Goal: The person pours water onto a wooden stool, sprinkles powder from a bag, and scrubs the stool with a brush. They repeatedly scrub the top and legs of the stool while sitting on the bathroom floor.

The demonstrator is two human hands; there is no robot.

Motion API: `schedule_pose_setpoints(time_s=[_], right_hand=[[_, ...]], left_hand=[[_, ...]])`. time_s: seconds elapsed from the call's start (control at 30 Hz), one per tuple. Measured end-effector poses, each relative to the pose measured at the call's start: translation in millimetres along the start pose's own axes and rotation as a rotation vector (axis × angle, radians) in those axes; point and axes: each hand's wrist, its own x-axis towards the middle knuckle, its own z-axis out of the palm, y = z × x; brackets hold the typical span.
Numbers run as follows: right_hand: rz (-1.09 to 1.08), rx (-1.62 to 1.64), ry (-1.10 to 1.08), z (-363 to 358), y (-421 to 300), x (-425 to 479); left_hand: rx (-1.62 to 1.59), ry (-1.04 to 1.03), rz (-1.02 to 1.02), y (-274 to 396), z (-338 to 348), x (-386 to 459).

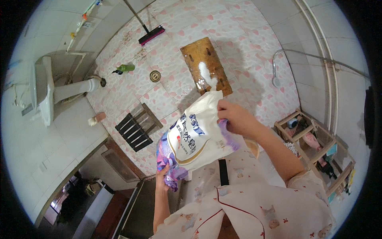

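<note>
A large white and purple plastic bag of soap powder [197,137] is tilted over the floor, its mouth pointing at a wooden board. My left hand [162,176] grips the bag's gathered purple bottom end. Near the mouth, my right hand [231,116] is closed on the bag's edge. White powder [204,71] lies in a streak on the wet wooden board [195,53], which has several dark slots and rests on the tiled floor. The streak reaches close to the bag's mouth.
A small slatted stool [134,131] and a floor drain [155,76] are left of the board. Beyond lie a green bottle [126,67] and a floor brush [151,35]. At right are a shower head [276,82] and a wooden rack [303,133]; a pedestal washbasin [47,89] stands far left.
</note>
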Motion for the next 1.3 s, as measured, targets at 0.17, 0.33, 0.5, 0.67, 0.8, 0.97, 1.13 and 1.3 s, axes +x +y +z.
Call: schedule_pose_setpoints(time_s=[0.17,0.33,0.5,0.67,0.8,0.97,1.13,1.3], right_hand=[[0.079,-0.289,-0.027,32.5,-51.5,-2.5],[0.028,-0.505,-0.02,63.5,-97.7,-19.5],[0.181,-0.745,-0.136,112.1,-110.7,-59.5],[0.55,-0.786,0.08,132.9,-65.5,-123.8],[0.725,-0.703,0.193,141.8,-3.5,-166.3],[1.023,-0.502,0.194,134.9,86.3,-226.5],[1.363,-0.287,0.213,193.4,176.3,-312.4],[1.51,-0.114,0.169,222.9,215.6,-382.3]], left_hand=[[0.058,-0.153,-0.382,-23.1,-61.0,75.6],[0.098,-0.306,-0.487,-29.7,-117.9,160.7],[0.56,0.073,-0.115,1.7,-148.1,203.6],[0.732,-0.024,-0.168,25.3,-160.6,196.2],[0.954,-0.039,-0.177,15.6,-145.3,178.2],[1.07,-0.211,-0.193,-3.7,-76.1,151.0],[1.27,-0.257,-0.184,-29.4,5.9,122.2],[1.378,-0.225,-0.139,-51.6,63.8,102.1]])
